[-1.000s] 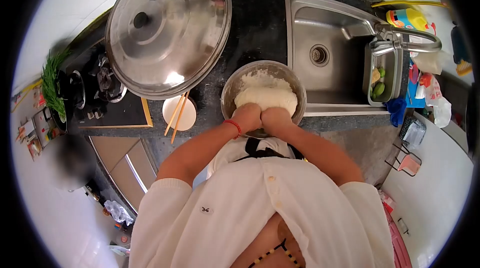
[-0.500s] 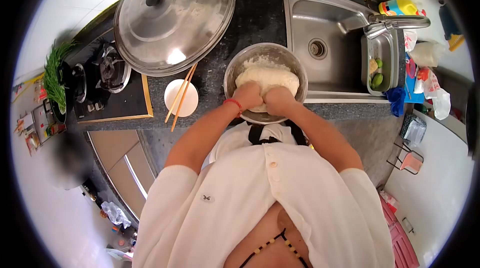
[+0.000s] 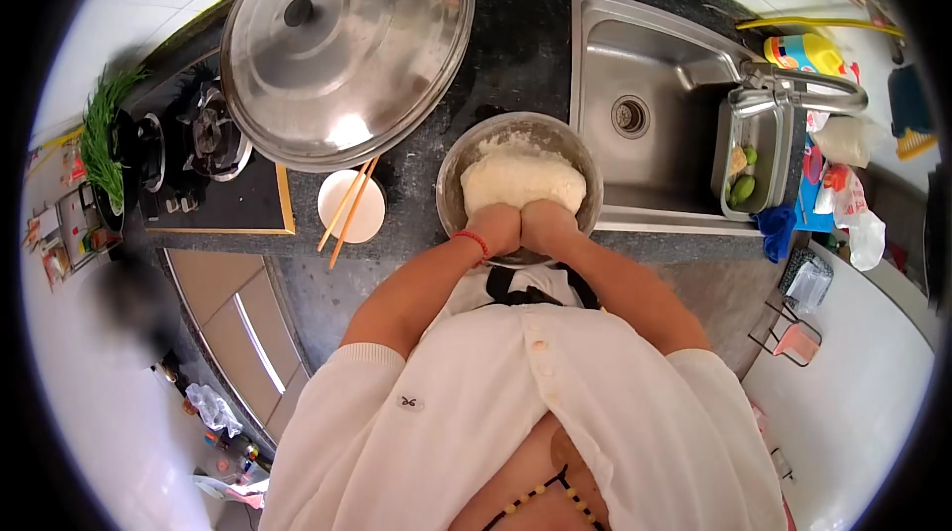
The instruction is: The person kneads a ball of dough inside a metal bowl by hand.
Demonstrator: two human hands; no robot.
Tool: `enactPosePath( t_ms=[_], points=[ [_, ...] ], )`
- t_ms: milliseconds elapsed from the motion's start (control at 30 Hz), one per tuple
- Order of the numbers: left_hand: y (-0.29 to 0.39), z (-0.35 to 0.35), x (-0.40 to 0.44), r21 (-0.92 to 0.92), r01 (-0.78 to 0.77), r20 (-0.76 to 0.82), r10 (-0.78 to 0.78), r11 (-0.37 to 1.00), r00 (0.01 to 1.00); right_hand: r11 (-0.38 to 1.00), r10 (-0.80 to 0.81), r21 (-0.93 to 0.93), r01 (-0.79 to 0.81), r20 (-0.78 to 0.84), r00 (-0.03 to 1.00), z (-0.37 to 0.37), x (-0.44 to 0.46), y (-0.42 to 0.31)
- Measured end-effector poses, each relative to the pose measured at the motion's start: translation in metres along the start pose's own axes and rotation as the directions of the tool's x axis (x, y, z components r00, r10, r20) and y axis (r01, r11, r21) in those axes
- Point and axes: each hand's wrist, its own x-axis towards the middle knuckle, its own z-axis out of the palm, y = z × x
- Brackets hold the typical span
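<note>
A metal bowl [image 3: 451,184] stands at the counter's front edge with a thick roll of pale dough [image 3: 526,182] in it. Loose flour clings to the bowl's far inner wall. My left hand [image 3: 495,227], with a red bracelet at the wrist, is closed against the near side of the dough. Beside it, touching or nearly so, my right hand [image 3: 546,225] is also closed on the dough's near edge. The fingertips of both hands are hidden from view.
Left of the bowl are a white bowl [image 3: 367,219] with chopsticks [image 3: 349,212] across it and a large metal lid [image 3: 347,45]. A gas stove [image 3: 213,144] lies further left. At right is a sink [image 3: 645,174] with a small basin [image 3: 762,139] holding green produce.
Half a second ago my hands were apart and pressed further into the dough; now they are together at its near side. The view has also shifted slightly.
</note>
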Motion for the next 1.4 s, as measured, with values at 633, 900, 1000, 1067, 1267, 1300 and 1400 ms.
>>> enactPosePath(
  t_ms=[633, 900, 1000, 1067, 1267, 1300, 1400],
  points=[
    [-0.017, -0.039, -0.035, -0.104, -0.204, -0.36, 0.155, 0.973, 0.92, 0.99, -0.135, -0.042, 0.134, -0.553, 0.822, -0.042, -0.038, 0.006],
    [-0.031, -0.07, 0.001, 0.003, -0.258, -0.311, 0.246, 0.966, 0.918, 0.99, -0.119, -0.108, 0.095, -0.24, 0.963, -0.061, 0.013, 0.019],
    [-0.03, -0.072, 0.004, 0.117, -0.238, -0.23, 0.26, 0.964, 0.938, 0.982, -0.125, -0.171, 0.077, -0.292, 0.948, -0.059, -0.004, 0.01],
    [-0.033, -0.064, 0.008, 0.214, -0.264, -0.303, 0.321, 0.94, 0.897, 0.972, -0.148, -0.225, 0.062, -0.385, 0.911, -0.051, -0.014, 0.006],
    [-0.013, -0.066, -0.039, 0.176, -0.369, -0.478, 0.407, 0.913, 0.778, 0.956, -0.282, -0.257, 0.141, -0.674, 0.683, -0.039, -0.042, -0.005],
    [-0.007, -0.07, -0.046, 0.241, -0.355, -0.526, 0.429, 0.903, 0.734, 0.951, -0.308, -0.268, 0.157, -0.743, 0.595, -0.039, -0.045, -0.007],
    [-0.007, -0.083, -0.044, 0.362, -0.352, -0.607, 0.505, 0.863, 0.613, 0.94, -0.341, -0.295, 0.171, -0.809, 0.478, -0.059, -0.049, -0.013]
  ],
)
